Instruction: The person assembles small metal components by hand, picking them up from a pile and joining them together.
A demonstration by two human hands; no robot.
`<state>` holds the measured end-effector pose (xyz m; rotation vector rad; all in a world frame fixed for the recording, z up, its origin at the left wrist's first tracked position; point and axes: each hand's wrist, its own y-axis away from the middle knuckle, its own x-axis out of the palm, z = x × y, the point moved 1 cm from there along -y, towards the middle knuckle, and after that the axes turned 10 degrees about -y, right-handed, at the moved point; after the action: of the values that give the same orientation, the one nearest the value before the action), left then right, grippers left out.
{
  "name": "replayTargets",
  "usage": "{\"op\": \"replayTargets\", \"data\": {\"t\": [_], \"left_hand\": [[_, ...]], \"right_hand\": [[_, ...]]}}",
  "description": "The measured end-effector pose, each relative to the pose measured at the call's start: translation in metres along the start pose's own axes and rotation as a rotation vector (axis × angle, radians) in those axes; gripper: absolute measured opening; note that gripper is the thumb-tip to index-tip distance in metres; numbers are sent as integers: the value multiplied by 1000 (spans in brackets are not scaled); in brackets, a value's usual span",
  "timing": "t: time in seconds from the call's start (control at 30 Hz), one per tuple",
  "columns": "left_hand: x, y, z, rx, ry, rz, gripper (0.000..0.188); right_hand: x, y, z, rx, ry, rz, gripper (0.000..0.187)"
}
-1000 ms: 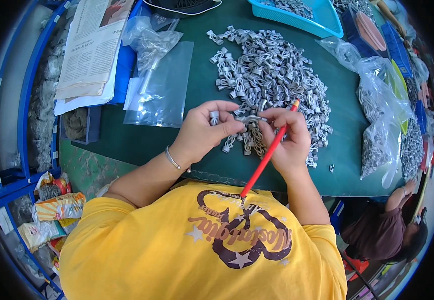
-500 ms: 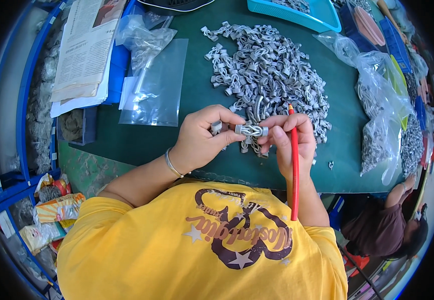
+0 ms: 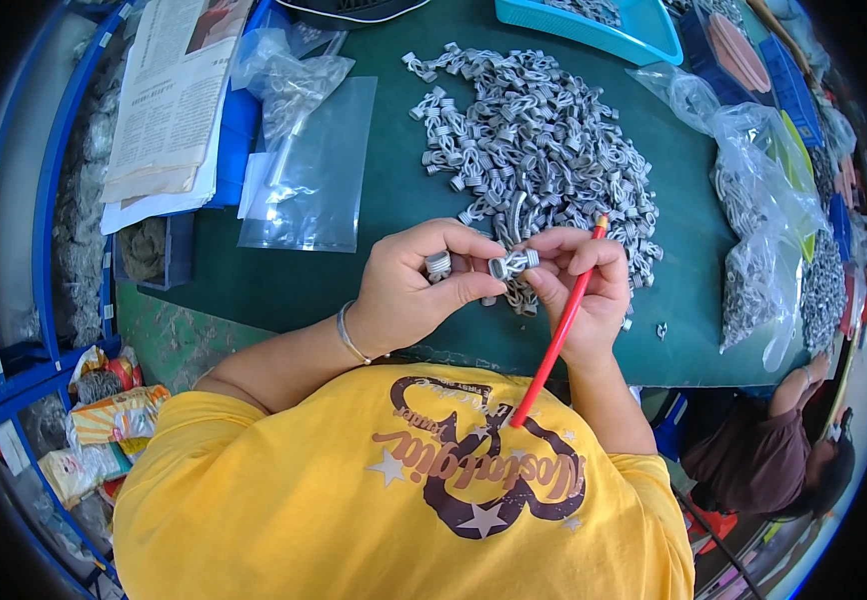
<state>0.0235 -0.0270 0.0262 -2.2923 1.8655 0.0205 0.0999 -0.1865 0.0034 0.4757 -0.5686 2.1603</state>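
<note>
Between the fingertips of both hands is a small grey metal part [image 3: 516,264] with ribbed ends and a twisted, open middle. My left hand [image 3: 424,270] pinches one end of it. A second grey ribbed piece [image 3: 438,265] sits in the same hand, against the curled fingers. My right hand [image 3: 584,285] grips the other end by thumb and fingertips. It also holds a red pencil-like stick [image 3: 556,340] with a yellowish tip, slanting down toward my shirt. Just beyond my hands lies a large heap of similar grey parts [image 3: 544,140].
The green tabletop [image 3: 284,290] carries a flat clear bag [image 3: 324,180] at left beside newspapers [image 3: 169,95]. A turquoise basket [image 3: 604,35] stands at the back. Filled plastic bags [image 3: 759,220] lie at right. Blue shelving [image 3: 49,180] edges the left; another person [image 3: 764,450] is at lower right.
The grey part has been turned in my fingers, so one ribbed end now faces more toward me. The red stick has swung from near upright to a slant, its lower end moving left.
</note>
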Motion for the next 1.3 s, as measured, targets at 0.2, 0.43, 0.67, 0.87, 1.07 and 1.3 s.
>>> {"op": "replayTargets", "data": {"t": [0.2,0.43,0.67,0.87,1.07,1.3], "left_hand": [[0,3,3,-71,49,-3,20],[2,4,4,-363,198,19,19],[3,6,9,-412,382,54,19],[4,1,8,-542,561,36,19],[-9,2,14,-745,879,-20,7],[-14,1,13,-596,580,-55,8]], "right_hand": [[5,-2,6,-170,98,0,37],[13,-2,12,-271,208,27,41],[14,-3,10,-216,121,-44,40],[18,-6,11,-291,323,129,25],[4,-31,-1,-204,710,-8,18],[9,-54,-13,-306,1267,269,18]]}}
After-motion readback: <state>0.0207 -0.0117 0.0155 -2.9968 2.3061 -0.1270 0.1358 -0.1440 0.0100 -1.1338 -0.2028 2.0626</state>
